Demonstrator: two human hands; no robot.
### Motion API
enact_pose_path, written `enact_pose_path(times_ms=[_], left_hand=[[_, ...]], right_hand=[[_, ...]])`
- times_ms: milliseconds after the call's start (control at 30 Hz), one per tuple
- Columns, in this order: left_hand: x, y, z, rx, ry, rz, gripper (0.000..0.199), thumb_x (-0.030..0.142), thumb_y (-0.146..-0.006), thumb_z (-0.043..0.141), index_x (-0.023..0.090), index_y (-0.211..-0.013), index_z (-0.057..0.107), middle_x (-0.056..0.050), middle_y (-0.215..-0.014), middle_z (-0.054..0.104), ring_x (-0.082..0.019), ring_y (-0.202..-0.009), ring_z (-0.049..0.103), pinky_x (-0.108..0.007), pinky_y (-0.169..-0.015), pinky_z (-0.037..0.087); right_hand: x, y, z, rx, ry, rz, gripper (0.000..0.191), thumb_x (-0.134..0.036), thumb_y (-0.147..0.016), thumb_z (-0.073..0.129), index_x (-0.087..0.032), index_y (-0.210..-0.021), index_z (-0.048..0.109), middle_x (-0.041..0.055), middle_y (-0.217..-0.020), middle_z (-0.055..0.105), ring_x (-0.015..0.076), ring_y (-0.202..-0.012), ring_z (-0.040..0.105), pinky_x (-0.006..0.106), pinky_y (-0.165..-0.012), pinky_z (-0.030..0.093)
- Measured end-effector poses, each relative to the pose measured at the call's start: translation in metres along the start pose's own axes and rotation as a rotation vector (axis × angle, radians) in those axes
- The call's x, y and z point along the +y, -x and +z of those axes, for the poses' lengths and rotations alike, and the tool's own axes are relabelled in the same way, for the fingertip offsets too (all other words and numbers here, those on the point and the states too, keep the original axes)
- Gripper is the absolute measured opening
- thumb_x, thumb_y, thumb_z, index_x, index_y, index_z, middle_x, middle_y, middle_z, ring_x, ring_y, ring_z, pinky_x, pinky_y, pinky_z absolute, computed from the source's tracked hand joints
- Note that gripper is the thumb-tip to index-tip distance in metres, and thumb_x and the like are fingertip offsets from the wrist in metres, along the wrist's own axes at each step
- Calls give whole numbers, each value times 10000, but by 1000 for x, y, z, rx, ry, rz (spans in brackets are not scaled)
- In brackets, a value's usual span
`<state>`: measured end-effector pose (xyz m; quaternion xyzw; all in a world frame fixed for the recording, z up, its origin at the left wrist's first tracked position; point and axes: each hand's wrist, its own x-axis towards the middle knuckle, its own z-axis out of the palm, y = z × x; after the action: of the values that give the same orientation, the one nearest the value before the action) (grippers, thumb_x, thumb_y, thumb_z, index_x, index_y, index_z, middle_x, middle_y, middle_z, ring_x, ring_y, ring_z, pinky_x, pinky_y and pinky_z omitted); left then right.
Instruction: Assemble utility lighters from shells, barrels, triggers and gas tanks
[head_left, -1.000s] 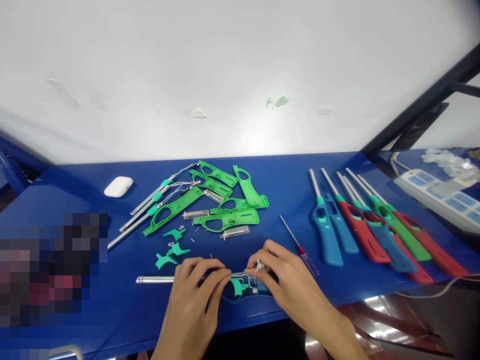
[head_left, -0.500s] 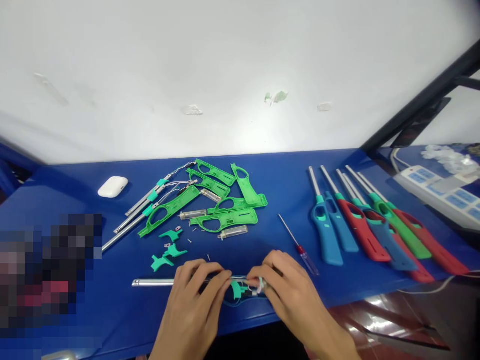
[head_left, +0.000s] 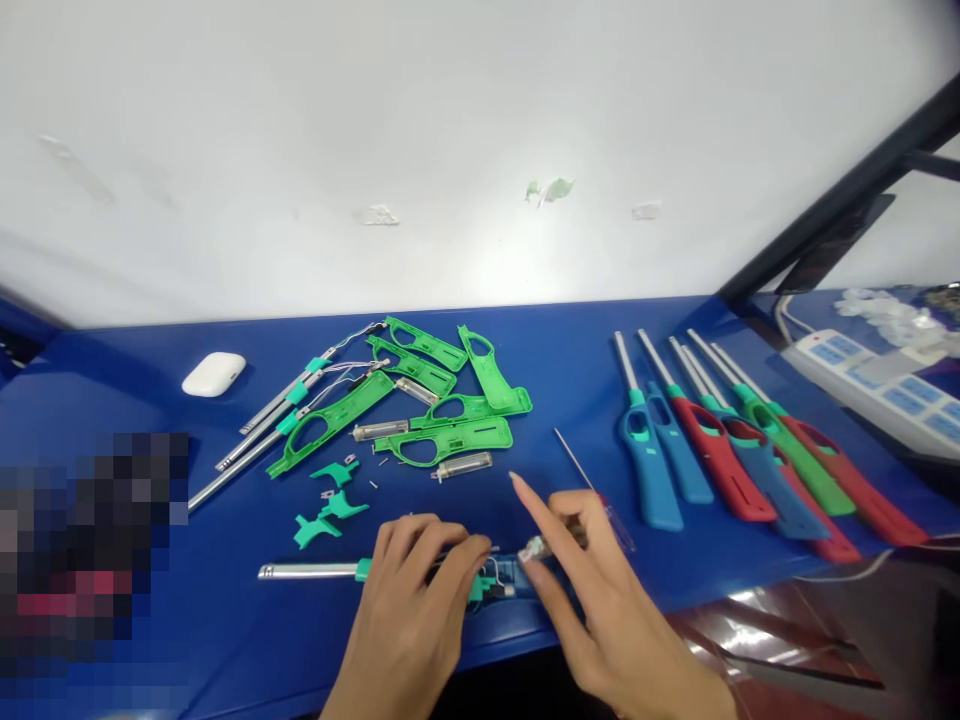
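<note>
An opened blue lighter [head_left: 510,572] lies at the table's front, its metal tube [head_left: 307,571] pointing left and a green trigger [head_left: 478,592] and wires showing inside. My left hand [head_left: 420,595] bends over its middle, thumb and fingers closed on it and covering part of it. Just above the handle's right end, my right hand [head_left: 607,600] grips a small fuel tank [head_left: 534,549] with a whitish tip; the palm hides most of it. Its index finger stretches out forward. A screwdriver [head_left: 577,460] lies beyond the right hand, its handle partly covered.
Green shell halves [head_left: 450,440], clear fuel tanks [head_left: 465,465], green triggers [head_left: 330,505] and metal tubes with wires [head_left: 259,440] lie behind my hands. Several whole lighters [head_left: 652,470] stand to the right. A white case [head_left: 214,374] and a power strip [head_left: 885,380] sit farther out.
My right hand has lifted back and right from the handle with the fuel tank, its index finger now extended. My left hand has shifted slightly right along the lighter.
</note>
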<state>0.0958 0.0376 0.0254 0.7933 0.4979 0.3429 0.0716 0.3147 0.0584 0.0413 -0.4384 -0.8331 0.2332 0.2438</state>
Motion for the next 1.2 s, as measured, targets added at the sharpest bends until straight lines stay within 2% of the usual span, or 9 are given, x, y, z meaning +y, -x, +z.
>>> enact_pose_path(times_ms=[67,167,233,333,500,1200], left_hand=[[0,2,0,-1,-1,4,390,-87,-974,526,165,-1237,665,-76,-1100,671,-236,-1053,507,-411,-923,413],[1,2,-1,-19,6,-1,406,-102,-962,534,164,-1238,666,-82,-1111,658,-241,-1067,500,-421,-937,409],[2,1,-1,-23,27,-6,357,-78,-972,557,167,-1204,674,-76,-1102,654,-239,-1062,498,-422,-947,406],[3,-1,-2,-7,58,-8,270,-18,-996,590,165,-1173,680,-67,-1081,661,-232,-1044,500,-413,-950,406],[3,-2,-2,7,56,-4,232,14,-1014,585,167,-1164,676,-63,-1066,670,-228,-1040,509,-405,-944,422],[1,1,-3,-21,34,4,279,-10,-1010,570,185,-1186,664,-61,-1064,671,-225,-1028,516,-406,-939,447]], right_hand=[[2,3,2,11,-17,-29,641,-135,-1088,367,-231,-1702,212,90,-1125,572,146,-982,672,250,-928,601],[5,6,8,126,-91,-66,581,-92,-1076,457,-239,-1635,393,53,-1064,634,121,-928,683,199,-896,590],[6,6,12,238,-133,-81,453,-86,-1040,583,-243,-1465,577,34,-1063,681,124,-957,692,205,-905,587],[6,5,15,290,-143,-110,296,-65,-996,664,-233,-1239,676,26,-1074,725,137,-994,701,237,-915,592],[7,5,14,289,-131,-116,327,-33,-1000,635,-206,-1273,686,50,-1108,740,155,-1002,700,283,-898,604],[6,5,14,288,-141,-116,365,-28,-993,627,-219,-1297,692,51,-1074,741,171,-957,704,305,-831,619]])
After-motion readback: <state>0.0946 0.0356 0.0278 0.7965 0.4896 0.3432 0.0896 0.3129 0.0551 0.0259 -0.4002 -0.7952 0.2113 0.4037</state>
